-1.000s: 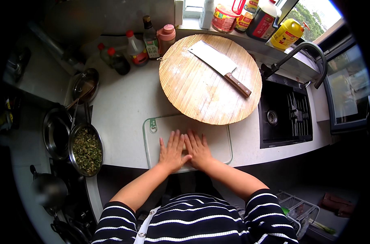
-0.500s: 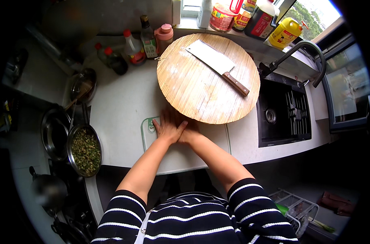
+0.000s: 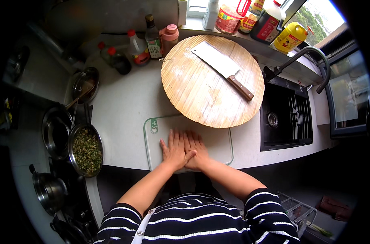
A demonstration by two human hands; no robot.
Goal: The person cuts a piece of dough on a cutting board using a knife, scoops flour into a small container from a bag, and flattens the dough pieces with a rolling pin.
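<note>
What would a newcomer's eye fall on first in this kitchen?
Probably the large, round, pale wooden board beyond the hands, with a broad steel cleaver with a brown wooden handle lying across it. Next, the bare left hand and bare right hand, fingers extended together over a pale, green-edged rectangular board at the white counter's front edge.

Wht countertop point(image 3: 120, 122), clock from ctr: grn-rimmed bd point(image 3: 215, 150) flat at 6; lg rnd wooden bd point(image 3: 193, 95) at 1, overlapping its far edge; 4 btls point(image 3: 139, 53) approx 10–11; pink-lidded jar point(image 3: 168, 40) at 11; blk sink point(image 3: 267, 142) set in at 3.
</note>
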